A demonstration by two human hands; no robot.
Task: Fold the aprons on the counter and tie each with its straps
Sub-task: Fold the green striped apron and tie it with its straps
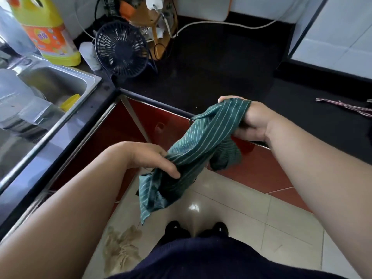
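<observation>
Apron [193, 150]: green with pale stripes, bunched into a loose rope and hanging in the air between both hands, in front of the counter corner and above the floor; not folded or tied yet, and I cannot pick out its straps in the bunch
Left hand [155, 160]: nearest, at the lower end; thumb and fingers close on the cloth, likely to keep the loose tail from dropping while the rest is sorted
Right hand [253, 121]: higher and further out, fingers curled tight round the gathered top end, so the cloth stretches between the two grips
Counter [201, 67]: black and just behind the hands, the likely place to lay the cloth flat
Checked cloth [346, 107]: a thin red and white strip on the counter's right, perhaps part of another apron
Fan [121, 48]: small and dark, at the back of the counter, well apart from the hands
</observation>
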